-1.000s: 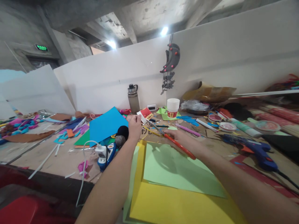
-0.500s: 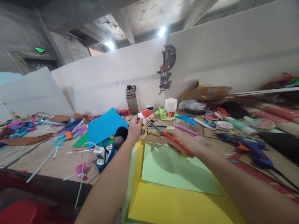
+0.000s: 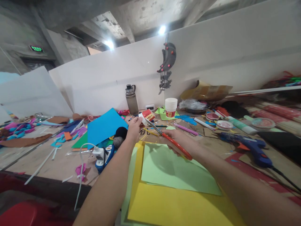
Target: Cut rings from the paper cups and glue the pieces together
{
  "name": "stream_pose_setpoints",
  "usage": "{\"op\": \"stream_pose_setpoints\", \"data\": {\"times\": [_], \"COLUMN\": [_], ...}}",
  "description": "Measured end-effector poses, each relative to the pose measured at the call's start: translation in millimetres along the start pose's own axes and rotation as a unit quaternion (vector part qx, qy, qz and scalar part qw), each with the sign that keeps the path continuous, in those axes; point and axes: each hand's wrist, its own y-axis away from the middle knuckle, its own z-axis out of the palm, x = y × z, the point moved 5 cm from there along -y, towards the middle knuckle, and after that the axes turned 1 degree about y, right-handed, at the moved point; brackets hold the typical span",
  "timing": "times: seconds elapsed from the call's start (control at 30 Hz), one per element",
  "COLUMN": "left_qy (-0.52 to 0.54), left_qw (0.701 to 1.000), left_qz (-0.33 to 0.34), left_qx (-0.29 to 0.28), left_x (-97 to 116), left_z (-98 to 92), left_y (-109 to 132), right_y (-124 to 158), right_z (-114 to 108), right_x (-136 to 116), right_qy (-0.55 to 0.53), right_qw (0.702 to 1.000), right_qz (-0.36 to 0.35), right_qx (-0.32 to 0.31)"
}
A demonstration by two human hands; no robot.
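Observation:
My left hand pinches a small white, red and yellow paper piece and holds it up above the table. My right hand grips red-handled scissors whose blades point up-left, and their tips reach the paper piece. Below both hands lie a light green sheet on a larger yellow sheet.
A blue sheet and yarn balls lie left of my hand. A power strip with a white cable sits near the front edge. A bottle, stacked paper cups and a blue glue gun stand further back and right.
My right hand has lifted the scissors off the table and swung their blades up to the paper piece. My left hand has held the piece nearly still.

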Motion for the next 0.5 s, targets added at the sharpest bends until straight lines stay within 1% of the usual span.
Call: {"op": "stream_pose_setpoints", "data": {"times": [0.13,0.2,0.27,0.37,0.43,0.5], "left_qy": [-0.09,-0.153,-0.195,-0.215,-0.209,-0.175], "left_qw": [0.995,0.985,0.976,0.97,0.972,0.981], "left_qz": [0.051,0.077,0.096,0.11,0.105,0.086], "left_qx": [-0.01,-0.003,0.006,0.018,0.022,0.014], "left_x": [2.8,6.4,11.2,18.2,20.0,17.7], "left_z": [-2.2,-3.4,-3.1,-0.4,1.1,1.6], "left_y": [-3.1,-3.1,-1.3,3.4,5.3,4.9], "right_y": [-5.8,-7.5,-7.1,-4.0,-2.2,-1.5], "right_z": [-0.8,-1.4,-1.1,0.1,-0.5,-1.9], "right_x": [8.0,9.5,8.9,6.0,3.6,1.7], "right_qy": [0.029,0.045,0.046,0.036,0.049,0.078], "right_qw": [0.999,0.998,0.998,0.999,0.998,0.996], "right_qz": [-0.01,-0.026,-0.034,-0.026,-0.023,-0.025], "right_qx": [0.013,0.022,0.019,0.005,0.017,0.041]}}
